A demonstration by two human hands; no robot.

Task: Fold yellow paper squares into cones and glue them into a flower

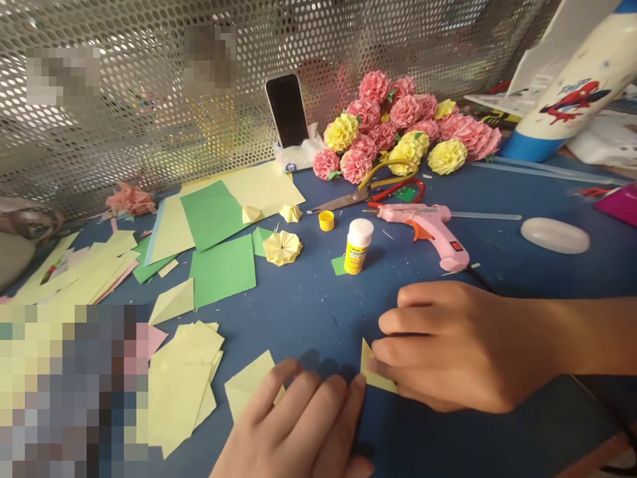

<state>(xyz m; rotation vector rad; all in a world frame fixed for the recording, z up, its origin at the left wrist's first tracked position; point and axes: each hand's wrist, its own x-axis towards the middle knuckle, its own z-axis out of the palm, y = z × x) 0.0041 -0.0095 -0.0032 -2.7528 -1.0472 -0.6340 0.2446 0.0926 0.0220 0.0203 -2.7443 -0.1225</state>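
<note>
A small piece of folded yellow paper [372,370] lies on the blue table, its pointed corner showing. Curled over it, my right hand [448,342] is closed on the paper and hides most of it. My left hand [298,418] rests flat to the left with fingers stretched out, one fingertip at the paper's near corner. Partly under the left hand is a yellow paper square [251,380]. Further left sits a stack of yellow paper squares [184,385]. A glue bottle [358,247] with a white top stands beyond my hands.
Behind the glue are a yellow cap [326,220], scissors [351,198] and a pink glue gun [423,226]. Pink and yellow paper flowers [398,126] are heaped at the back beside a propped phone [287,109]. Green paper [223,271] and a pleated yellow piece [283,248] lie left.
</note>
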